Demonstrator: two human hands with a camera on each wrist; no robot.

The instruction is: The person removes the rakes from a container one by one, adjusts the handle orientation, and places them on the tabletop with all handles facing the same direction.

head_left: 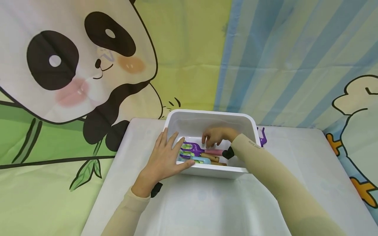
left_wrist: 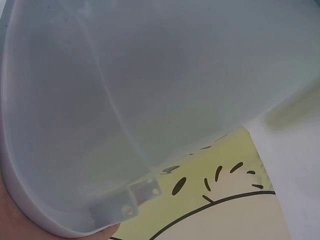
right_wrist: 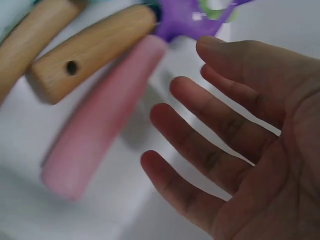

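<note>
White bin [head_left: 212, 170], purple fork [head_left: 192, 149] with pink handle [right_wrist: 100, 125], blue-striped and panda-print backdrop [head_left: 73, 65].

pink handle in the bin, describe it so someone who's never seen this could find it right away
Start at the white bin on the white table before the panda backdrop. Inside it lie small garden tools under the right hand. The pink handle is smooth and tapered, attached to the purple fork; the wooden handles beside it are tan.
</note>
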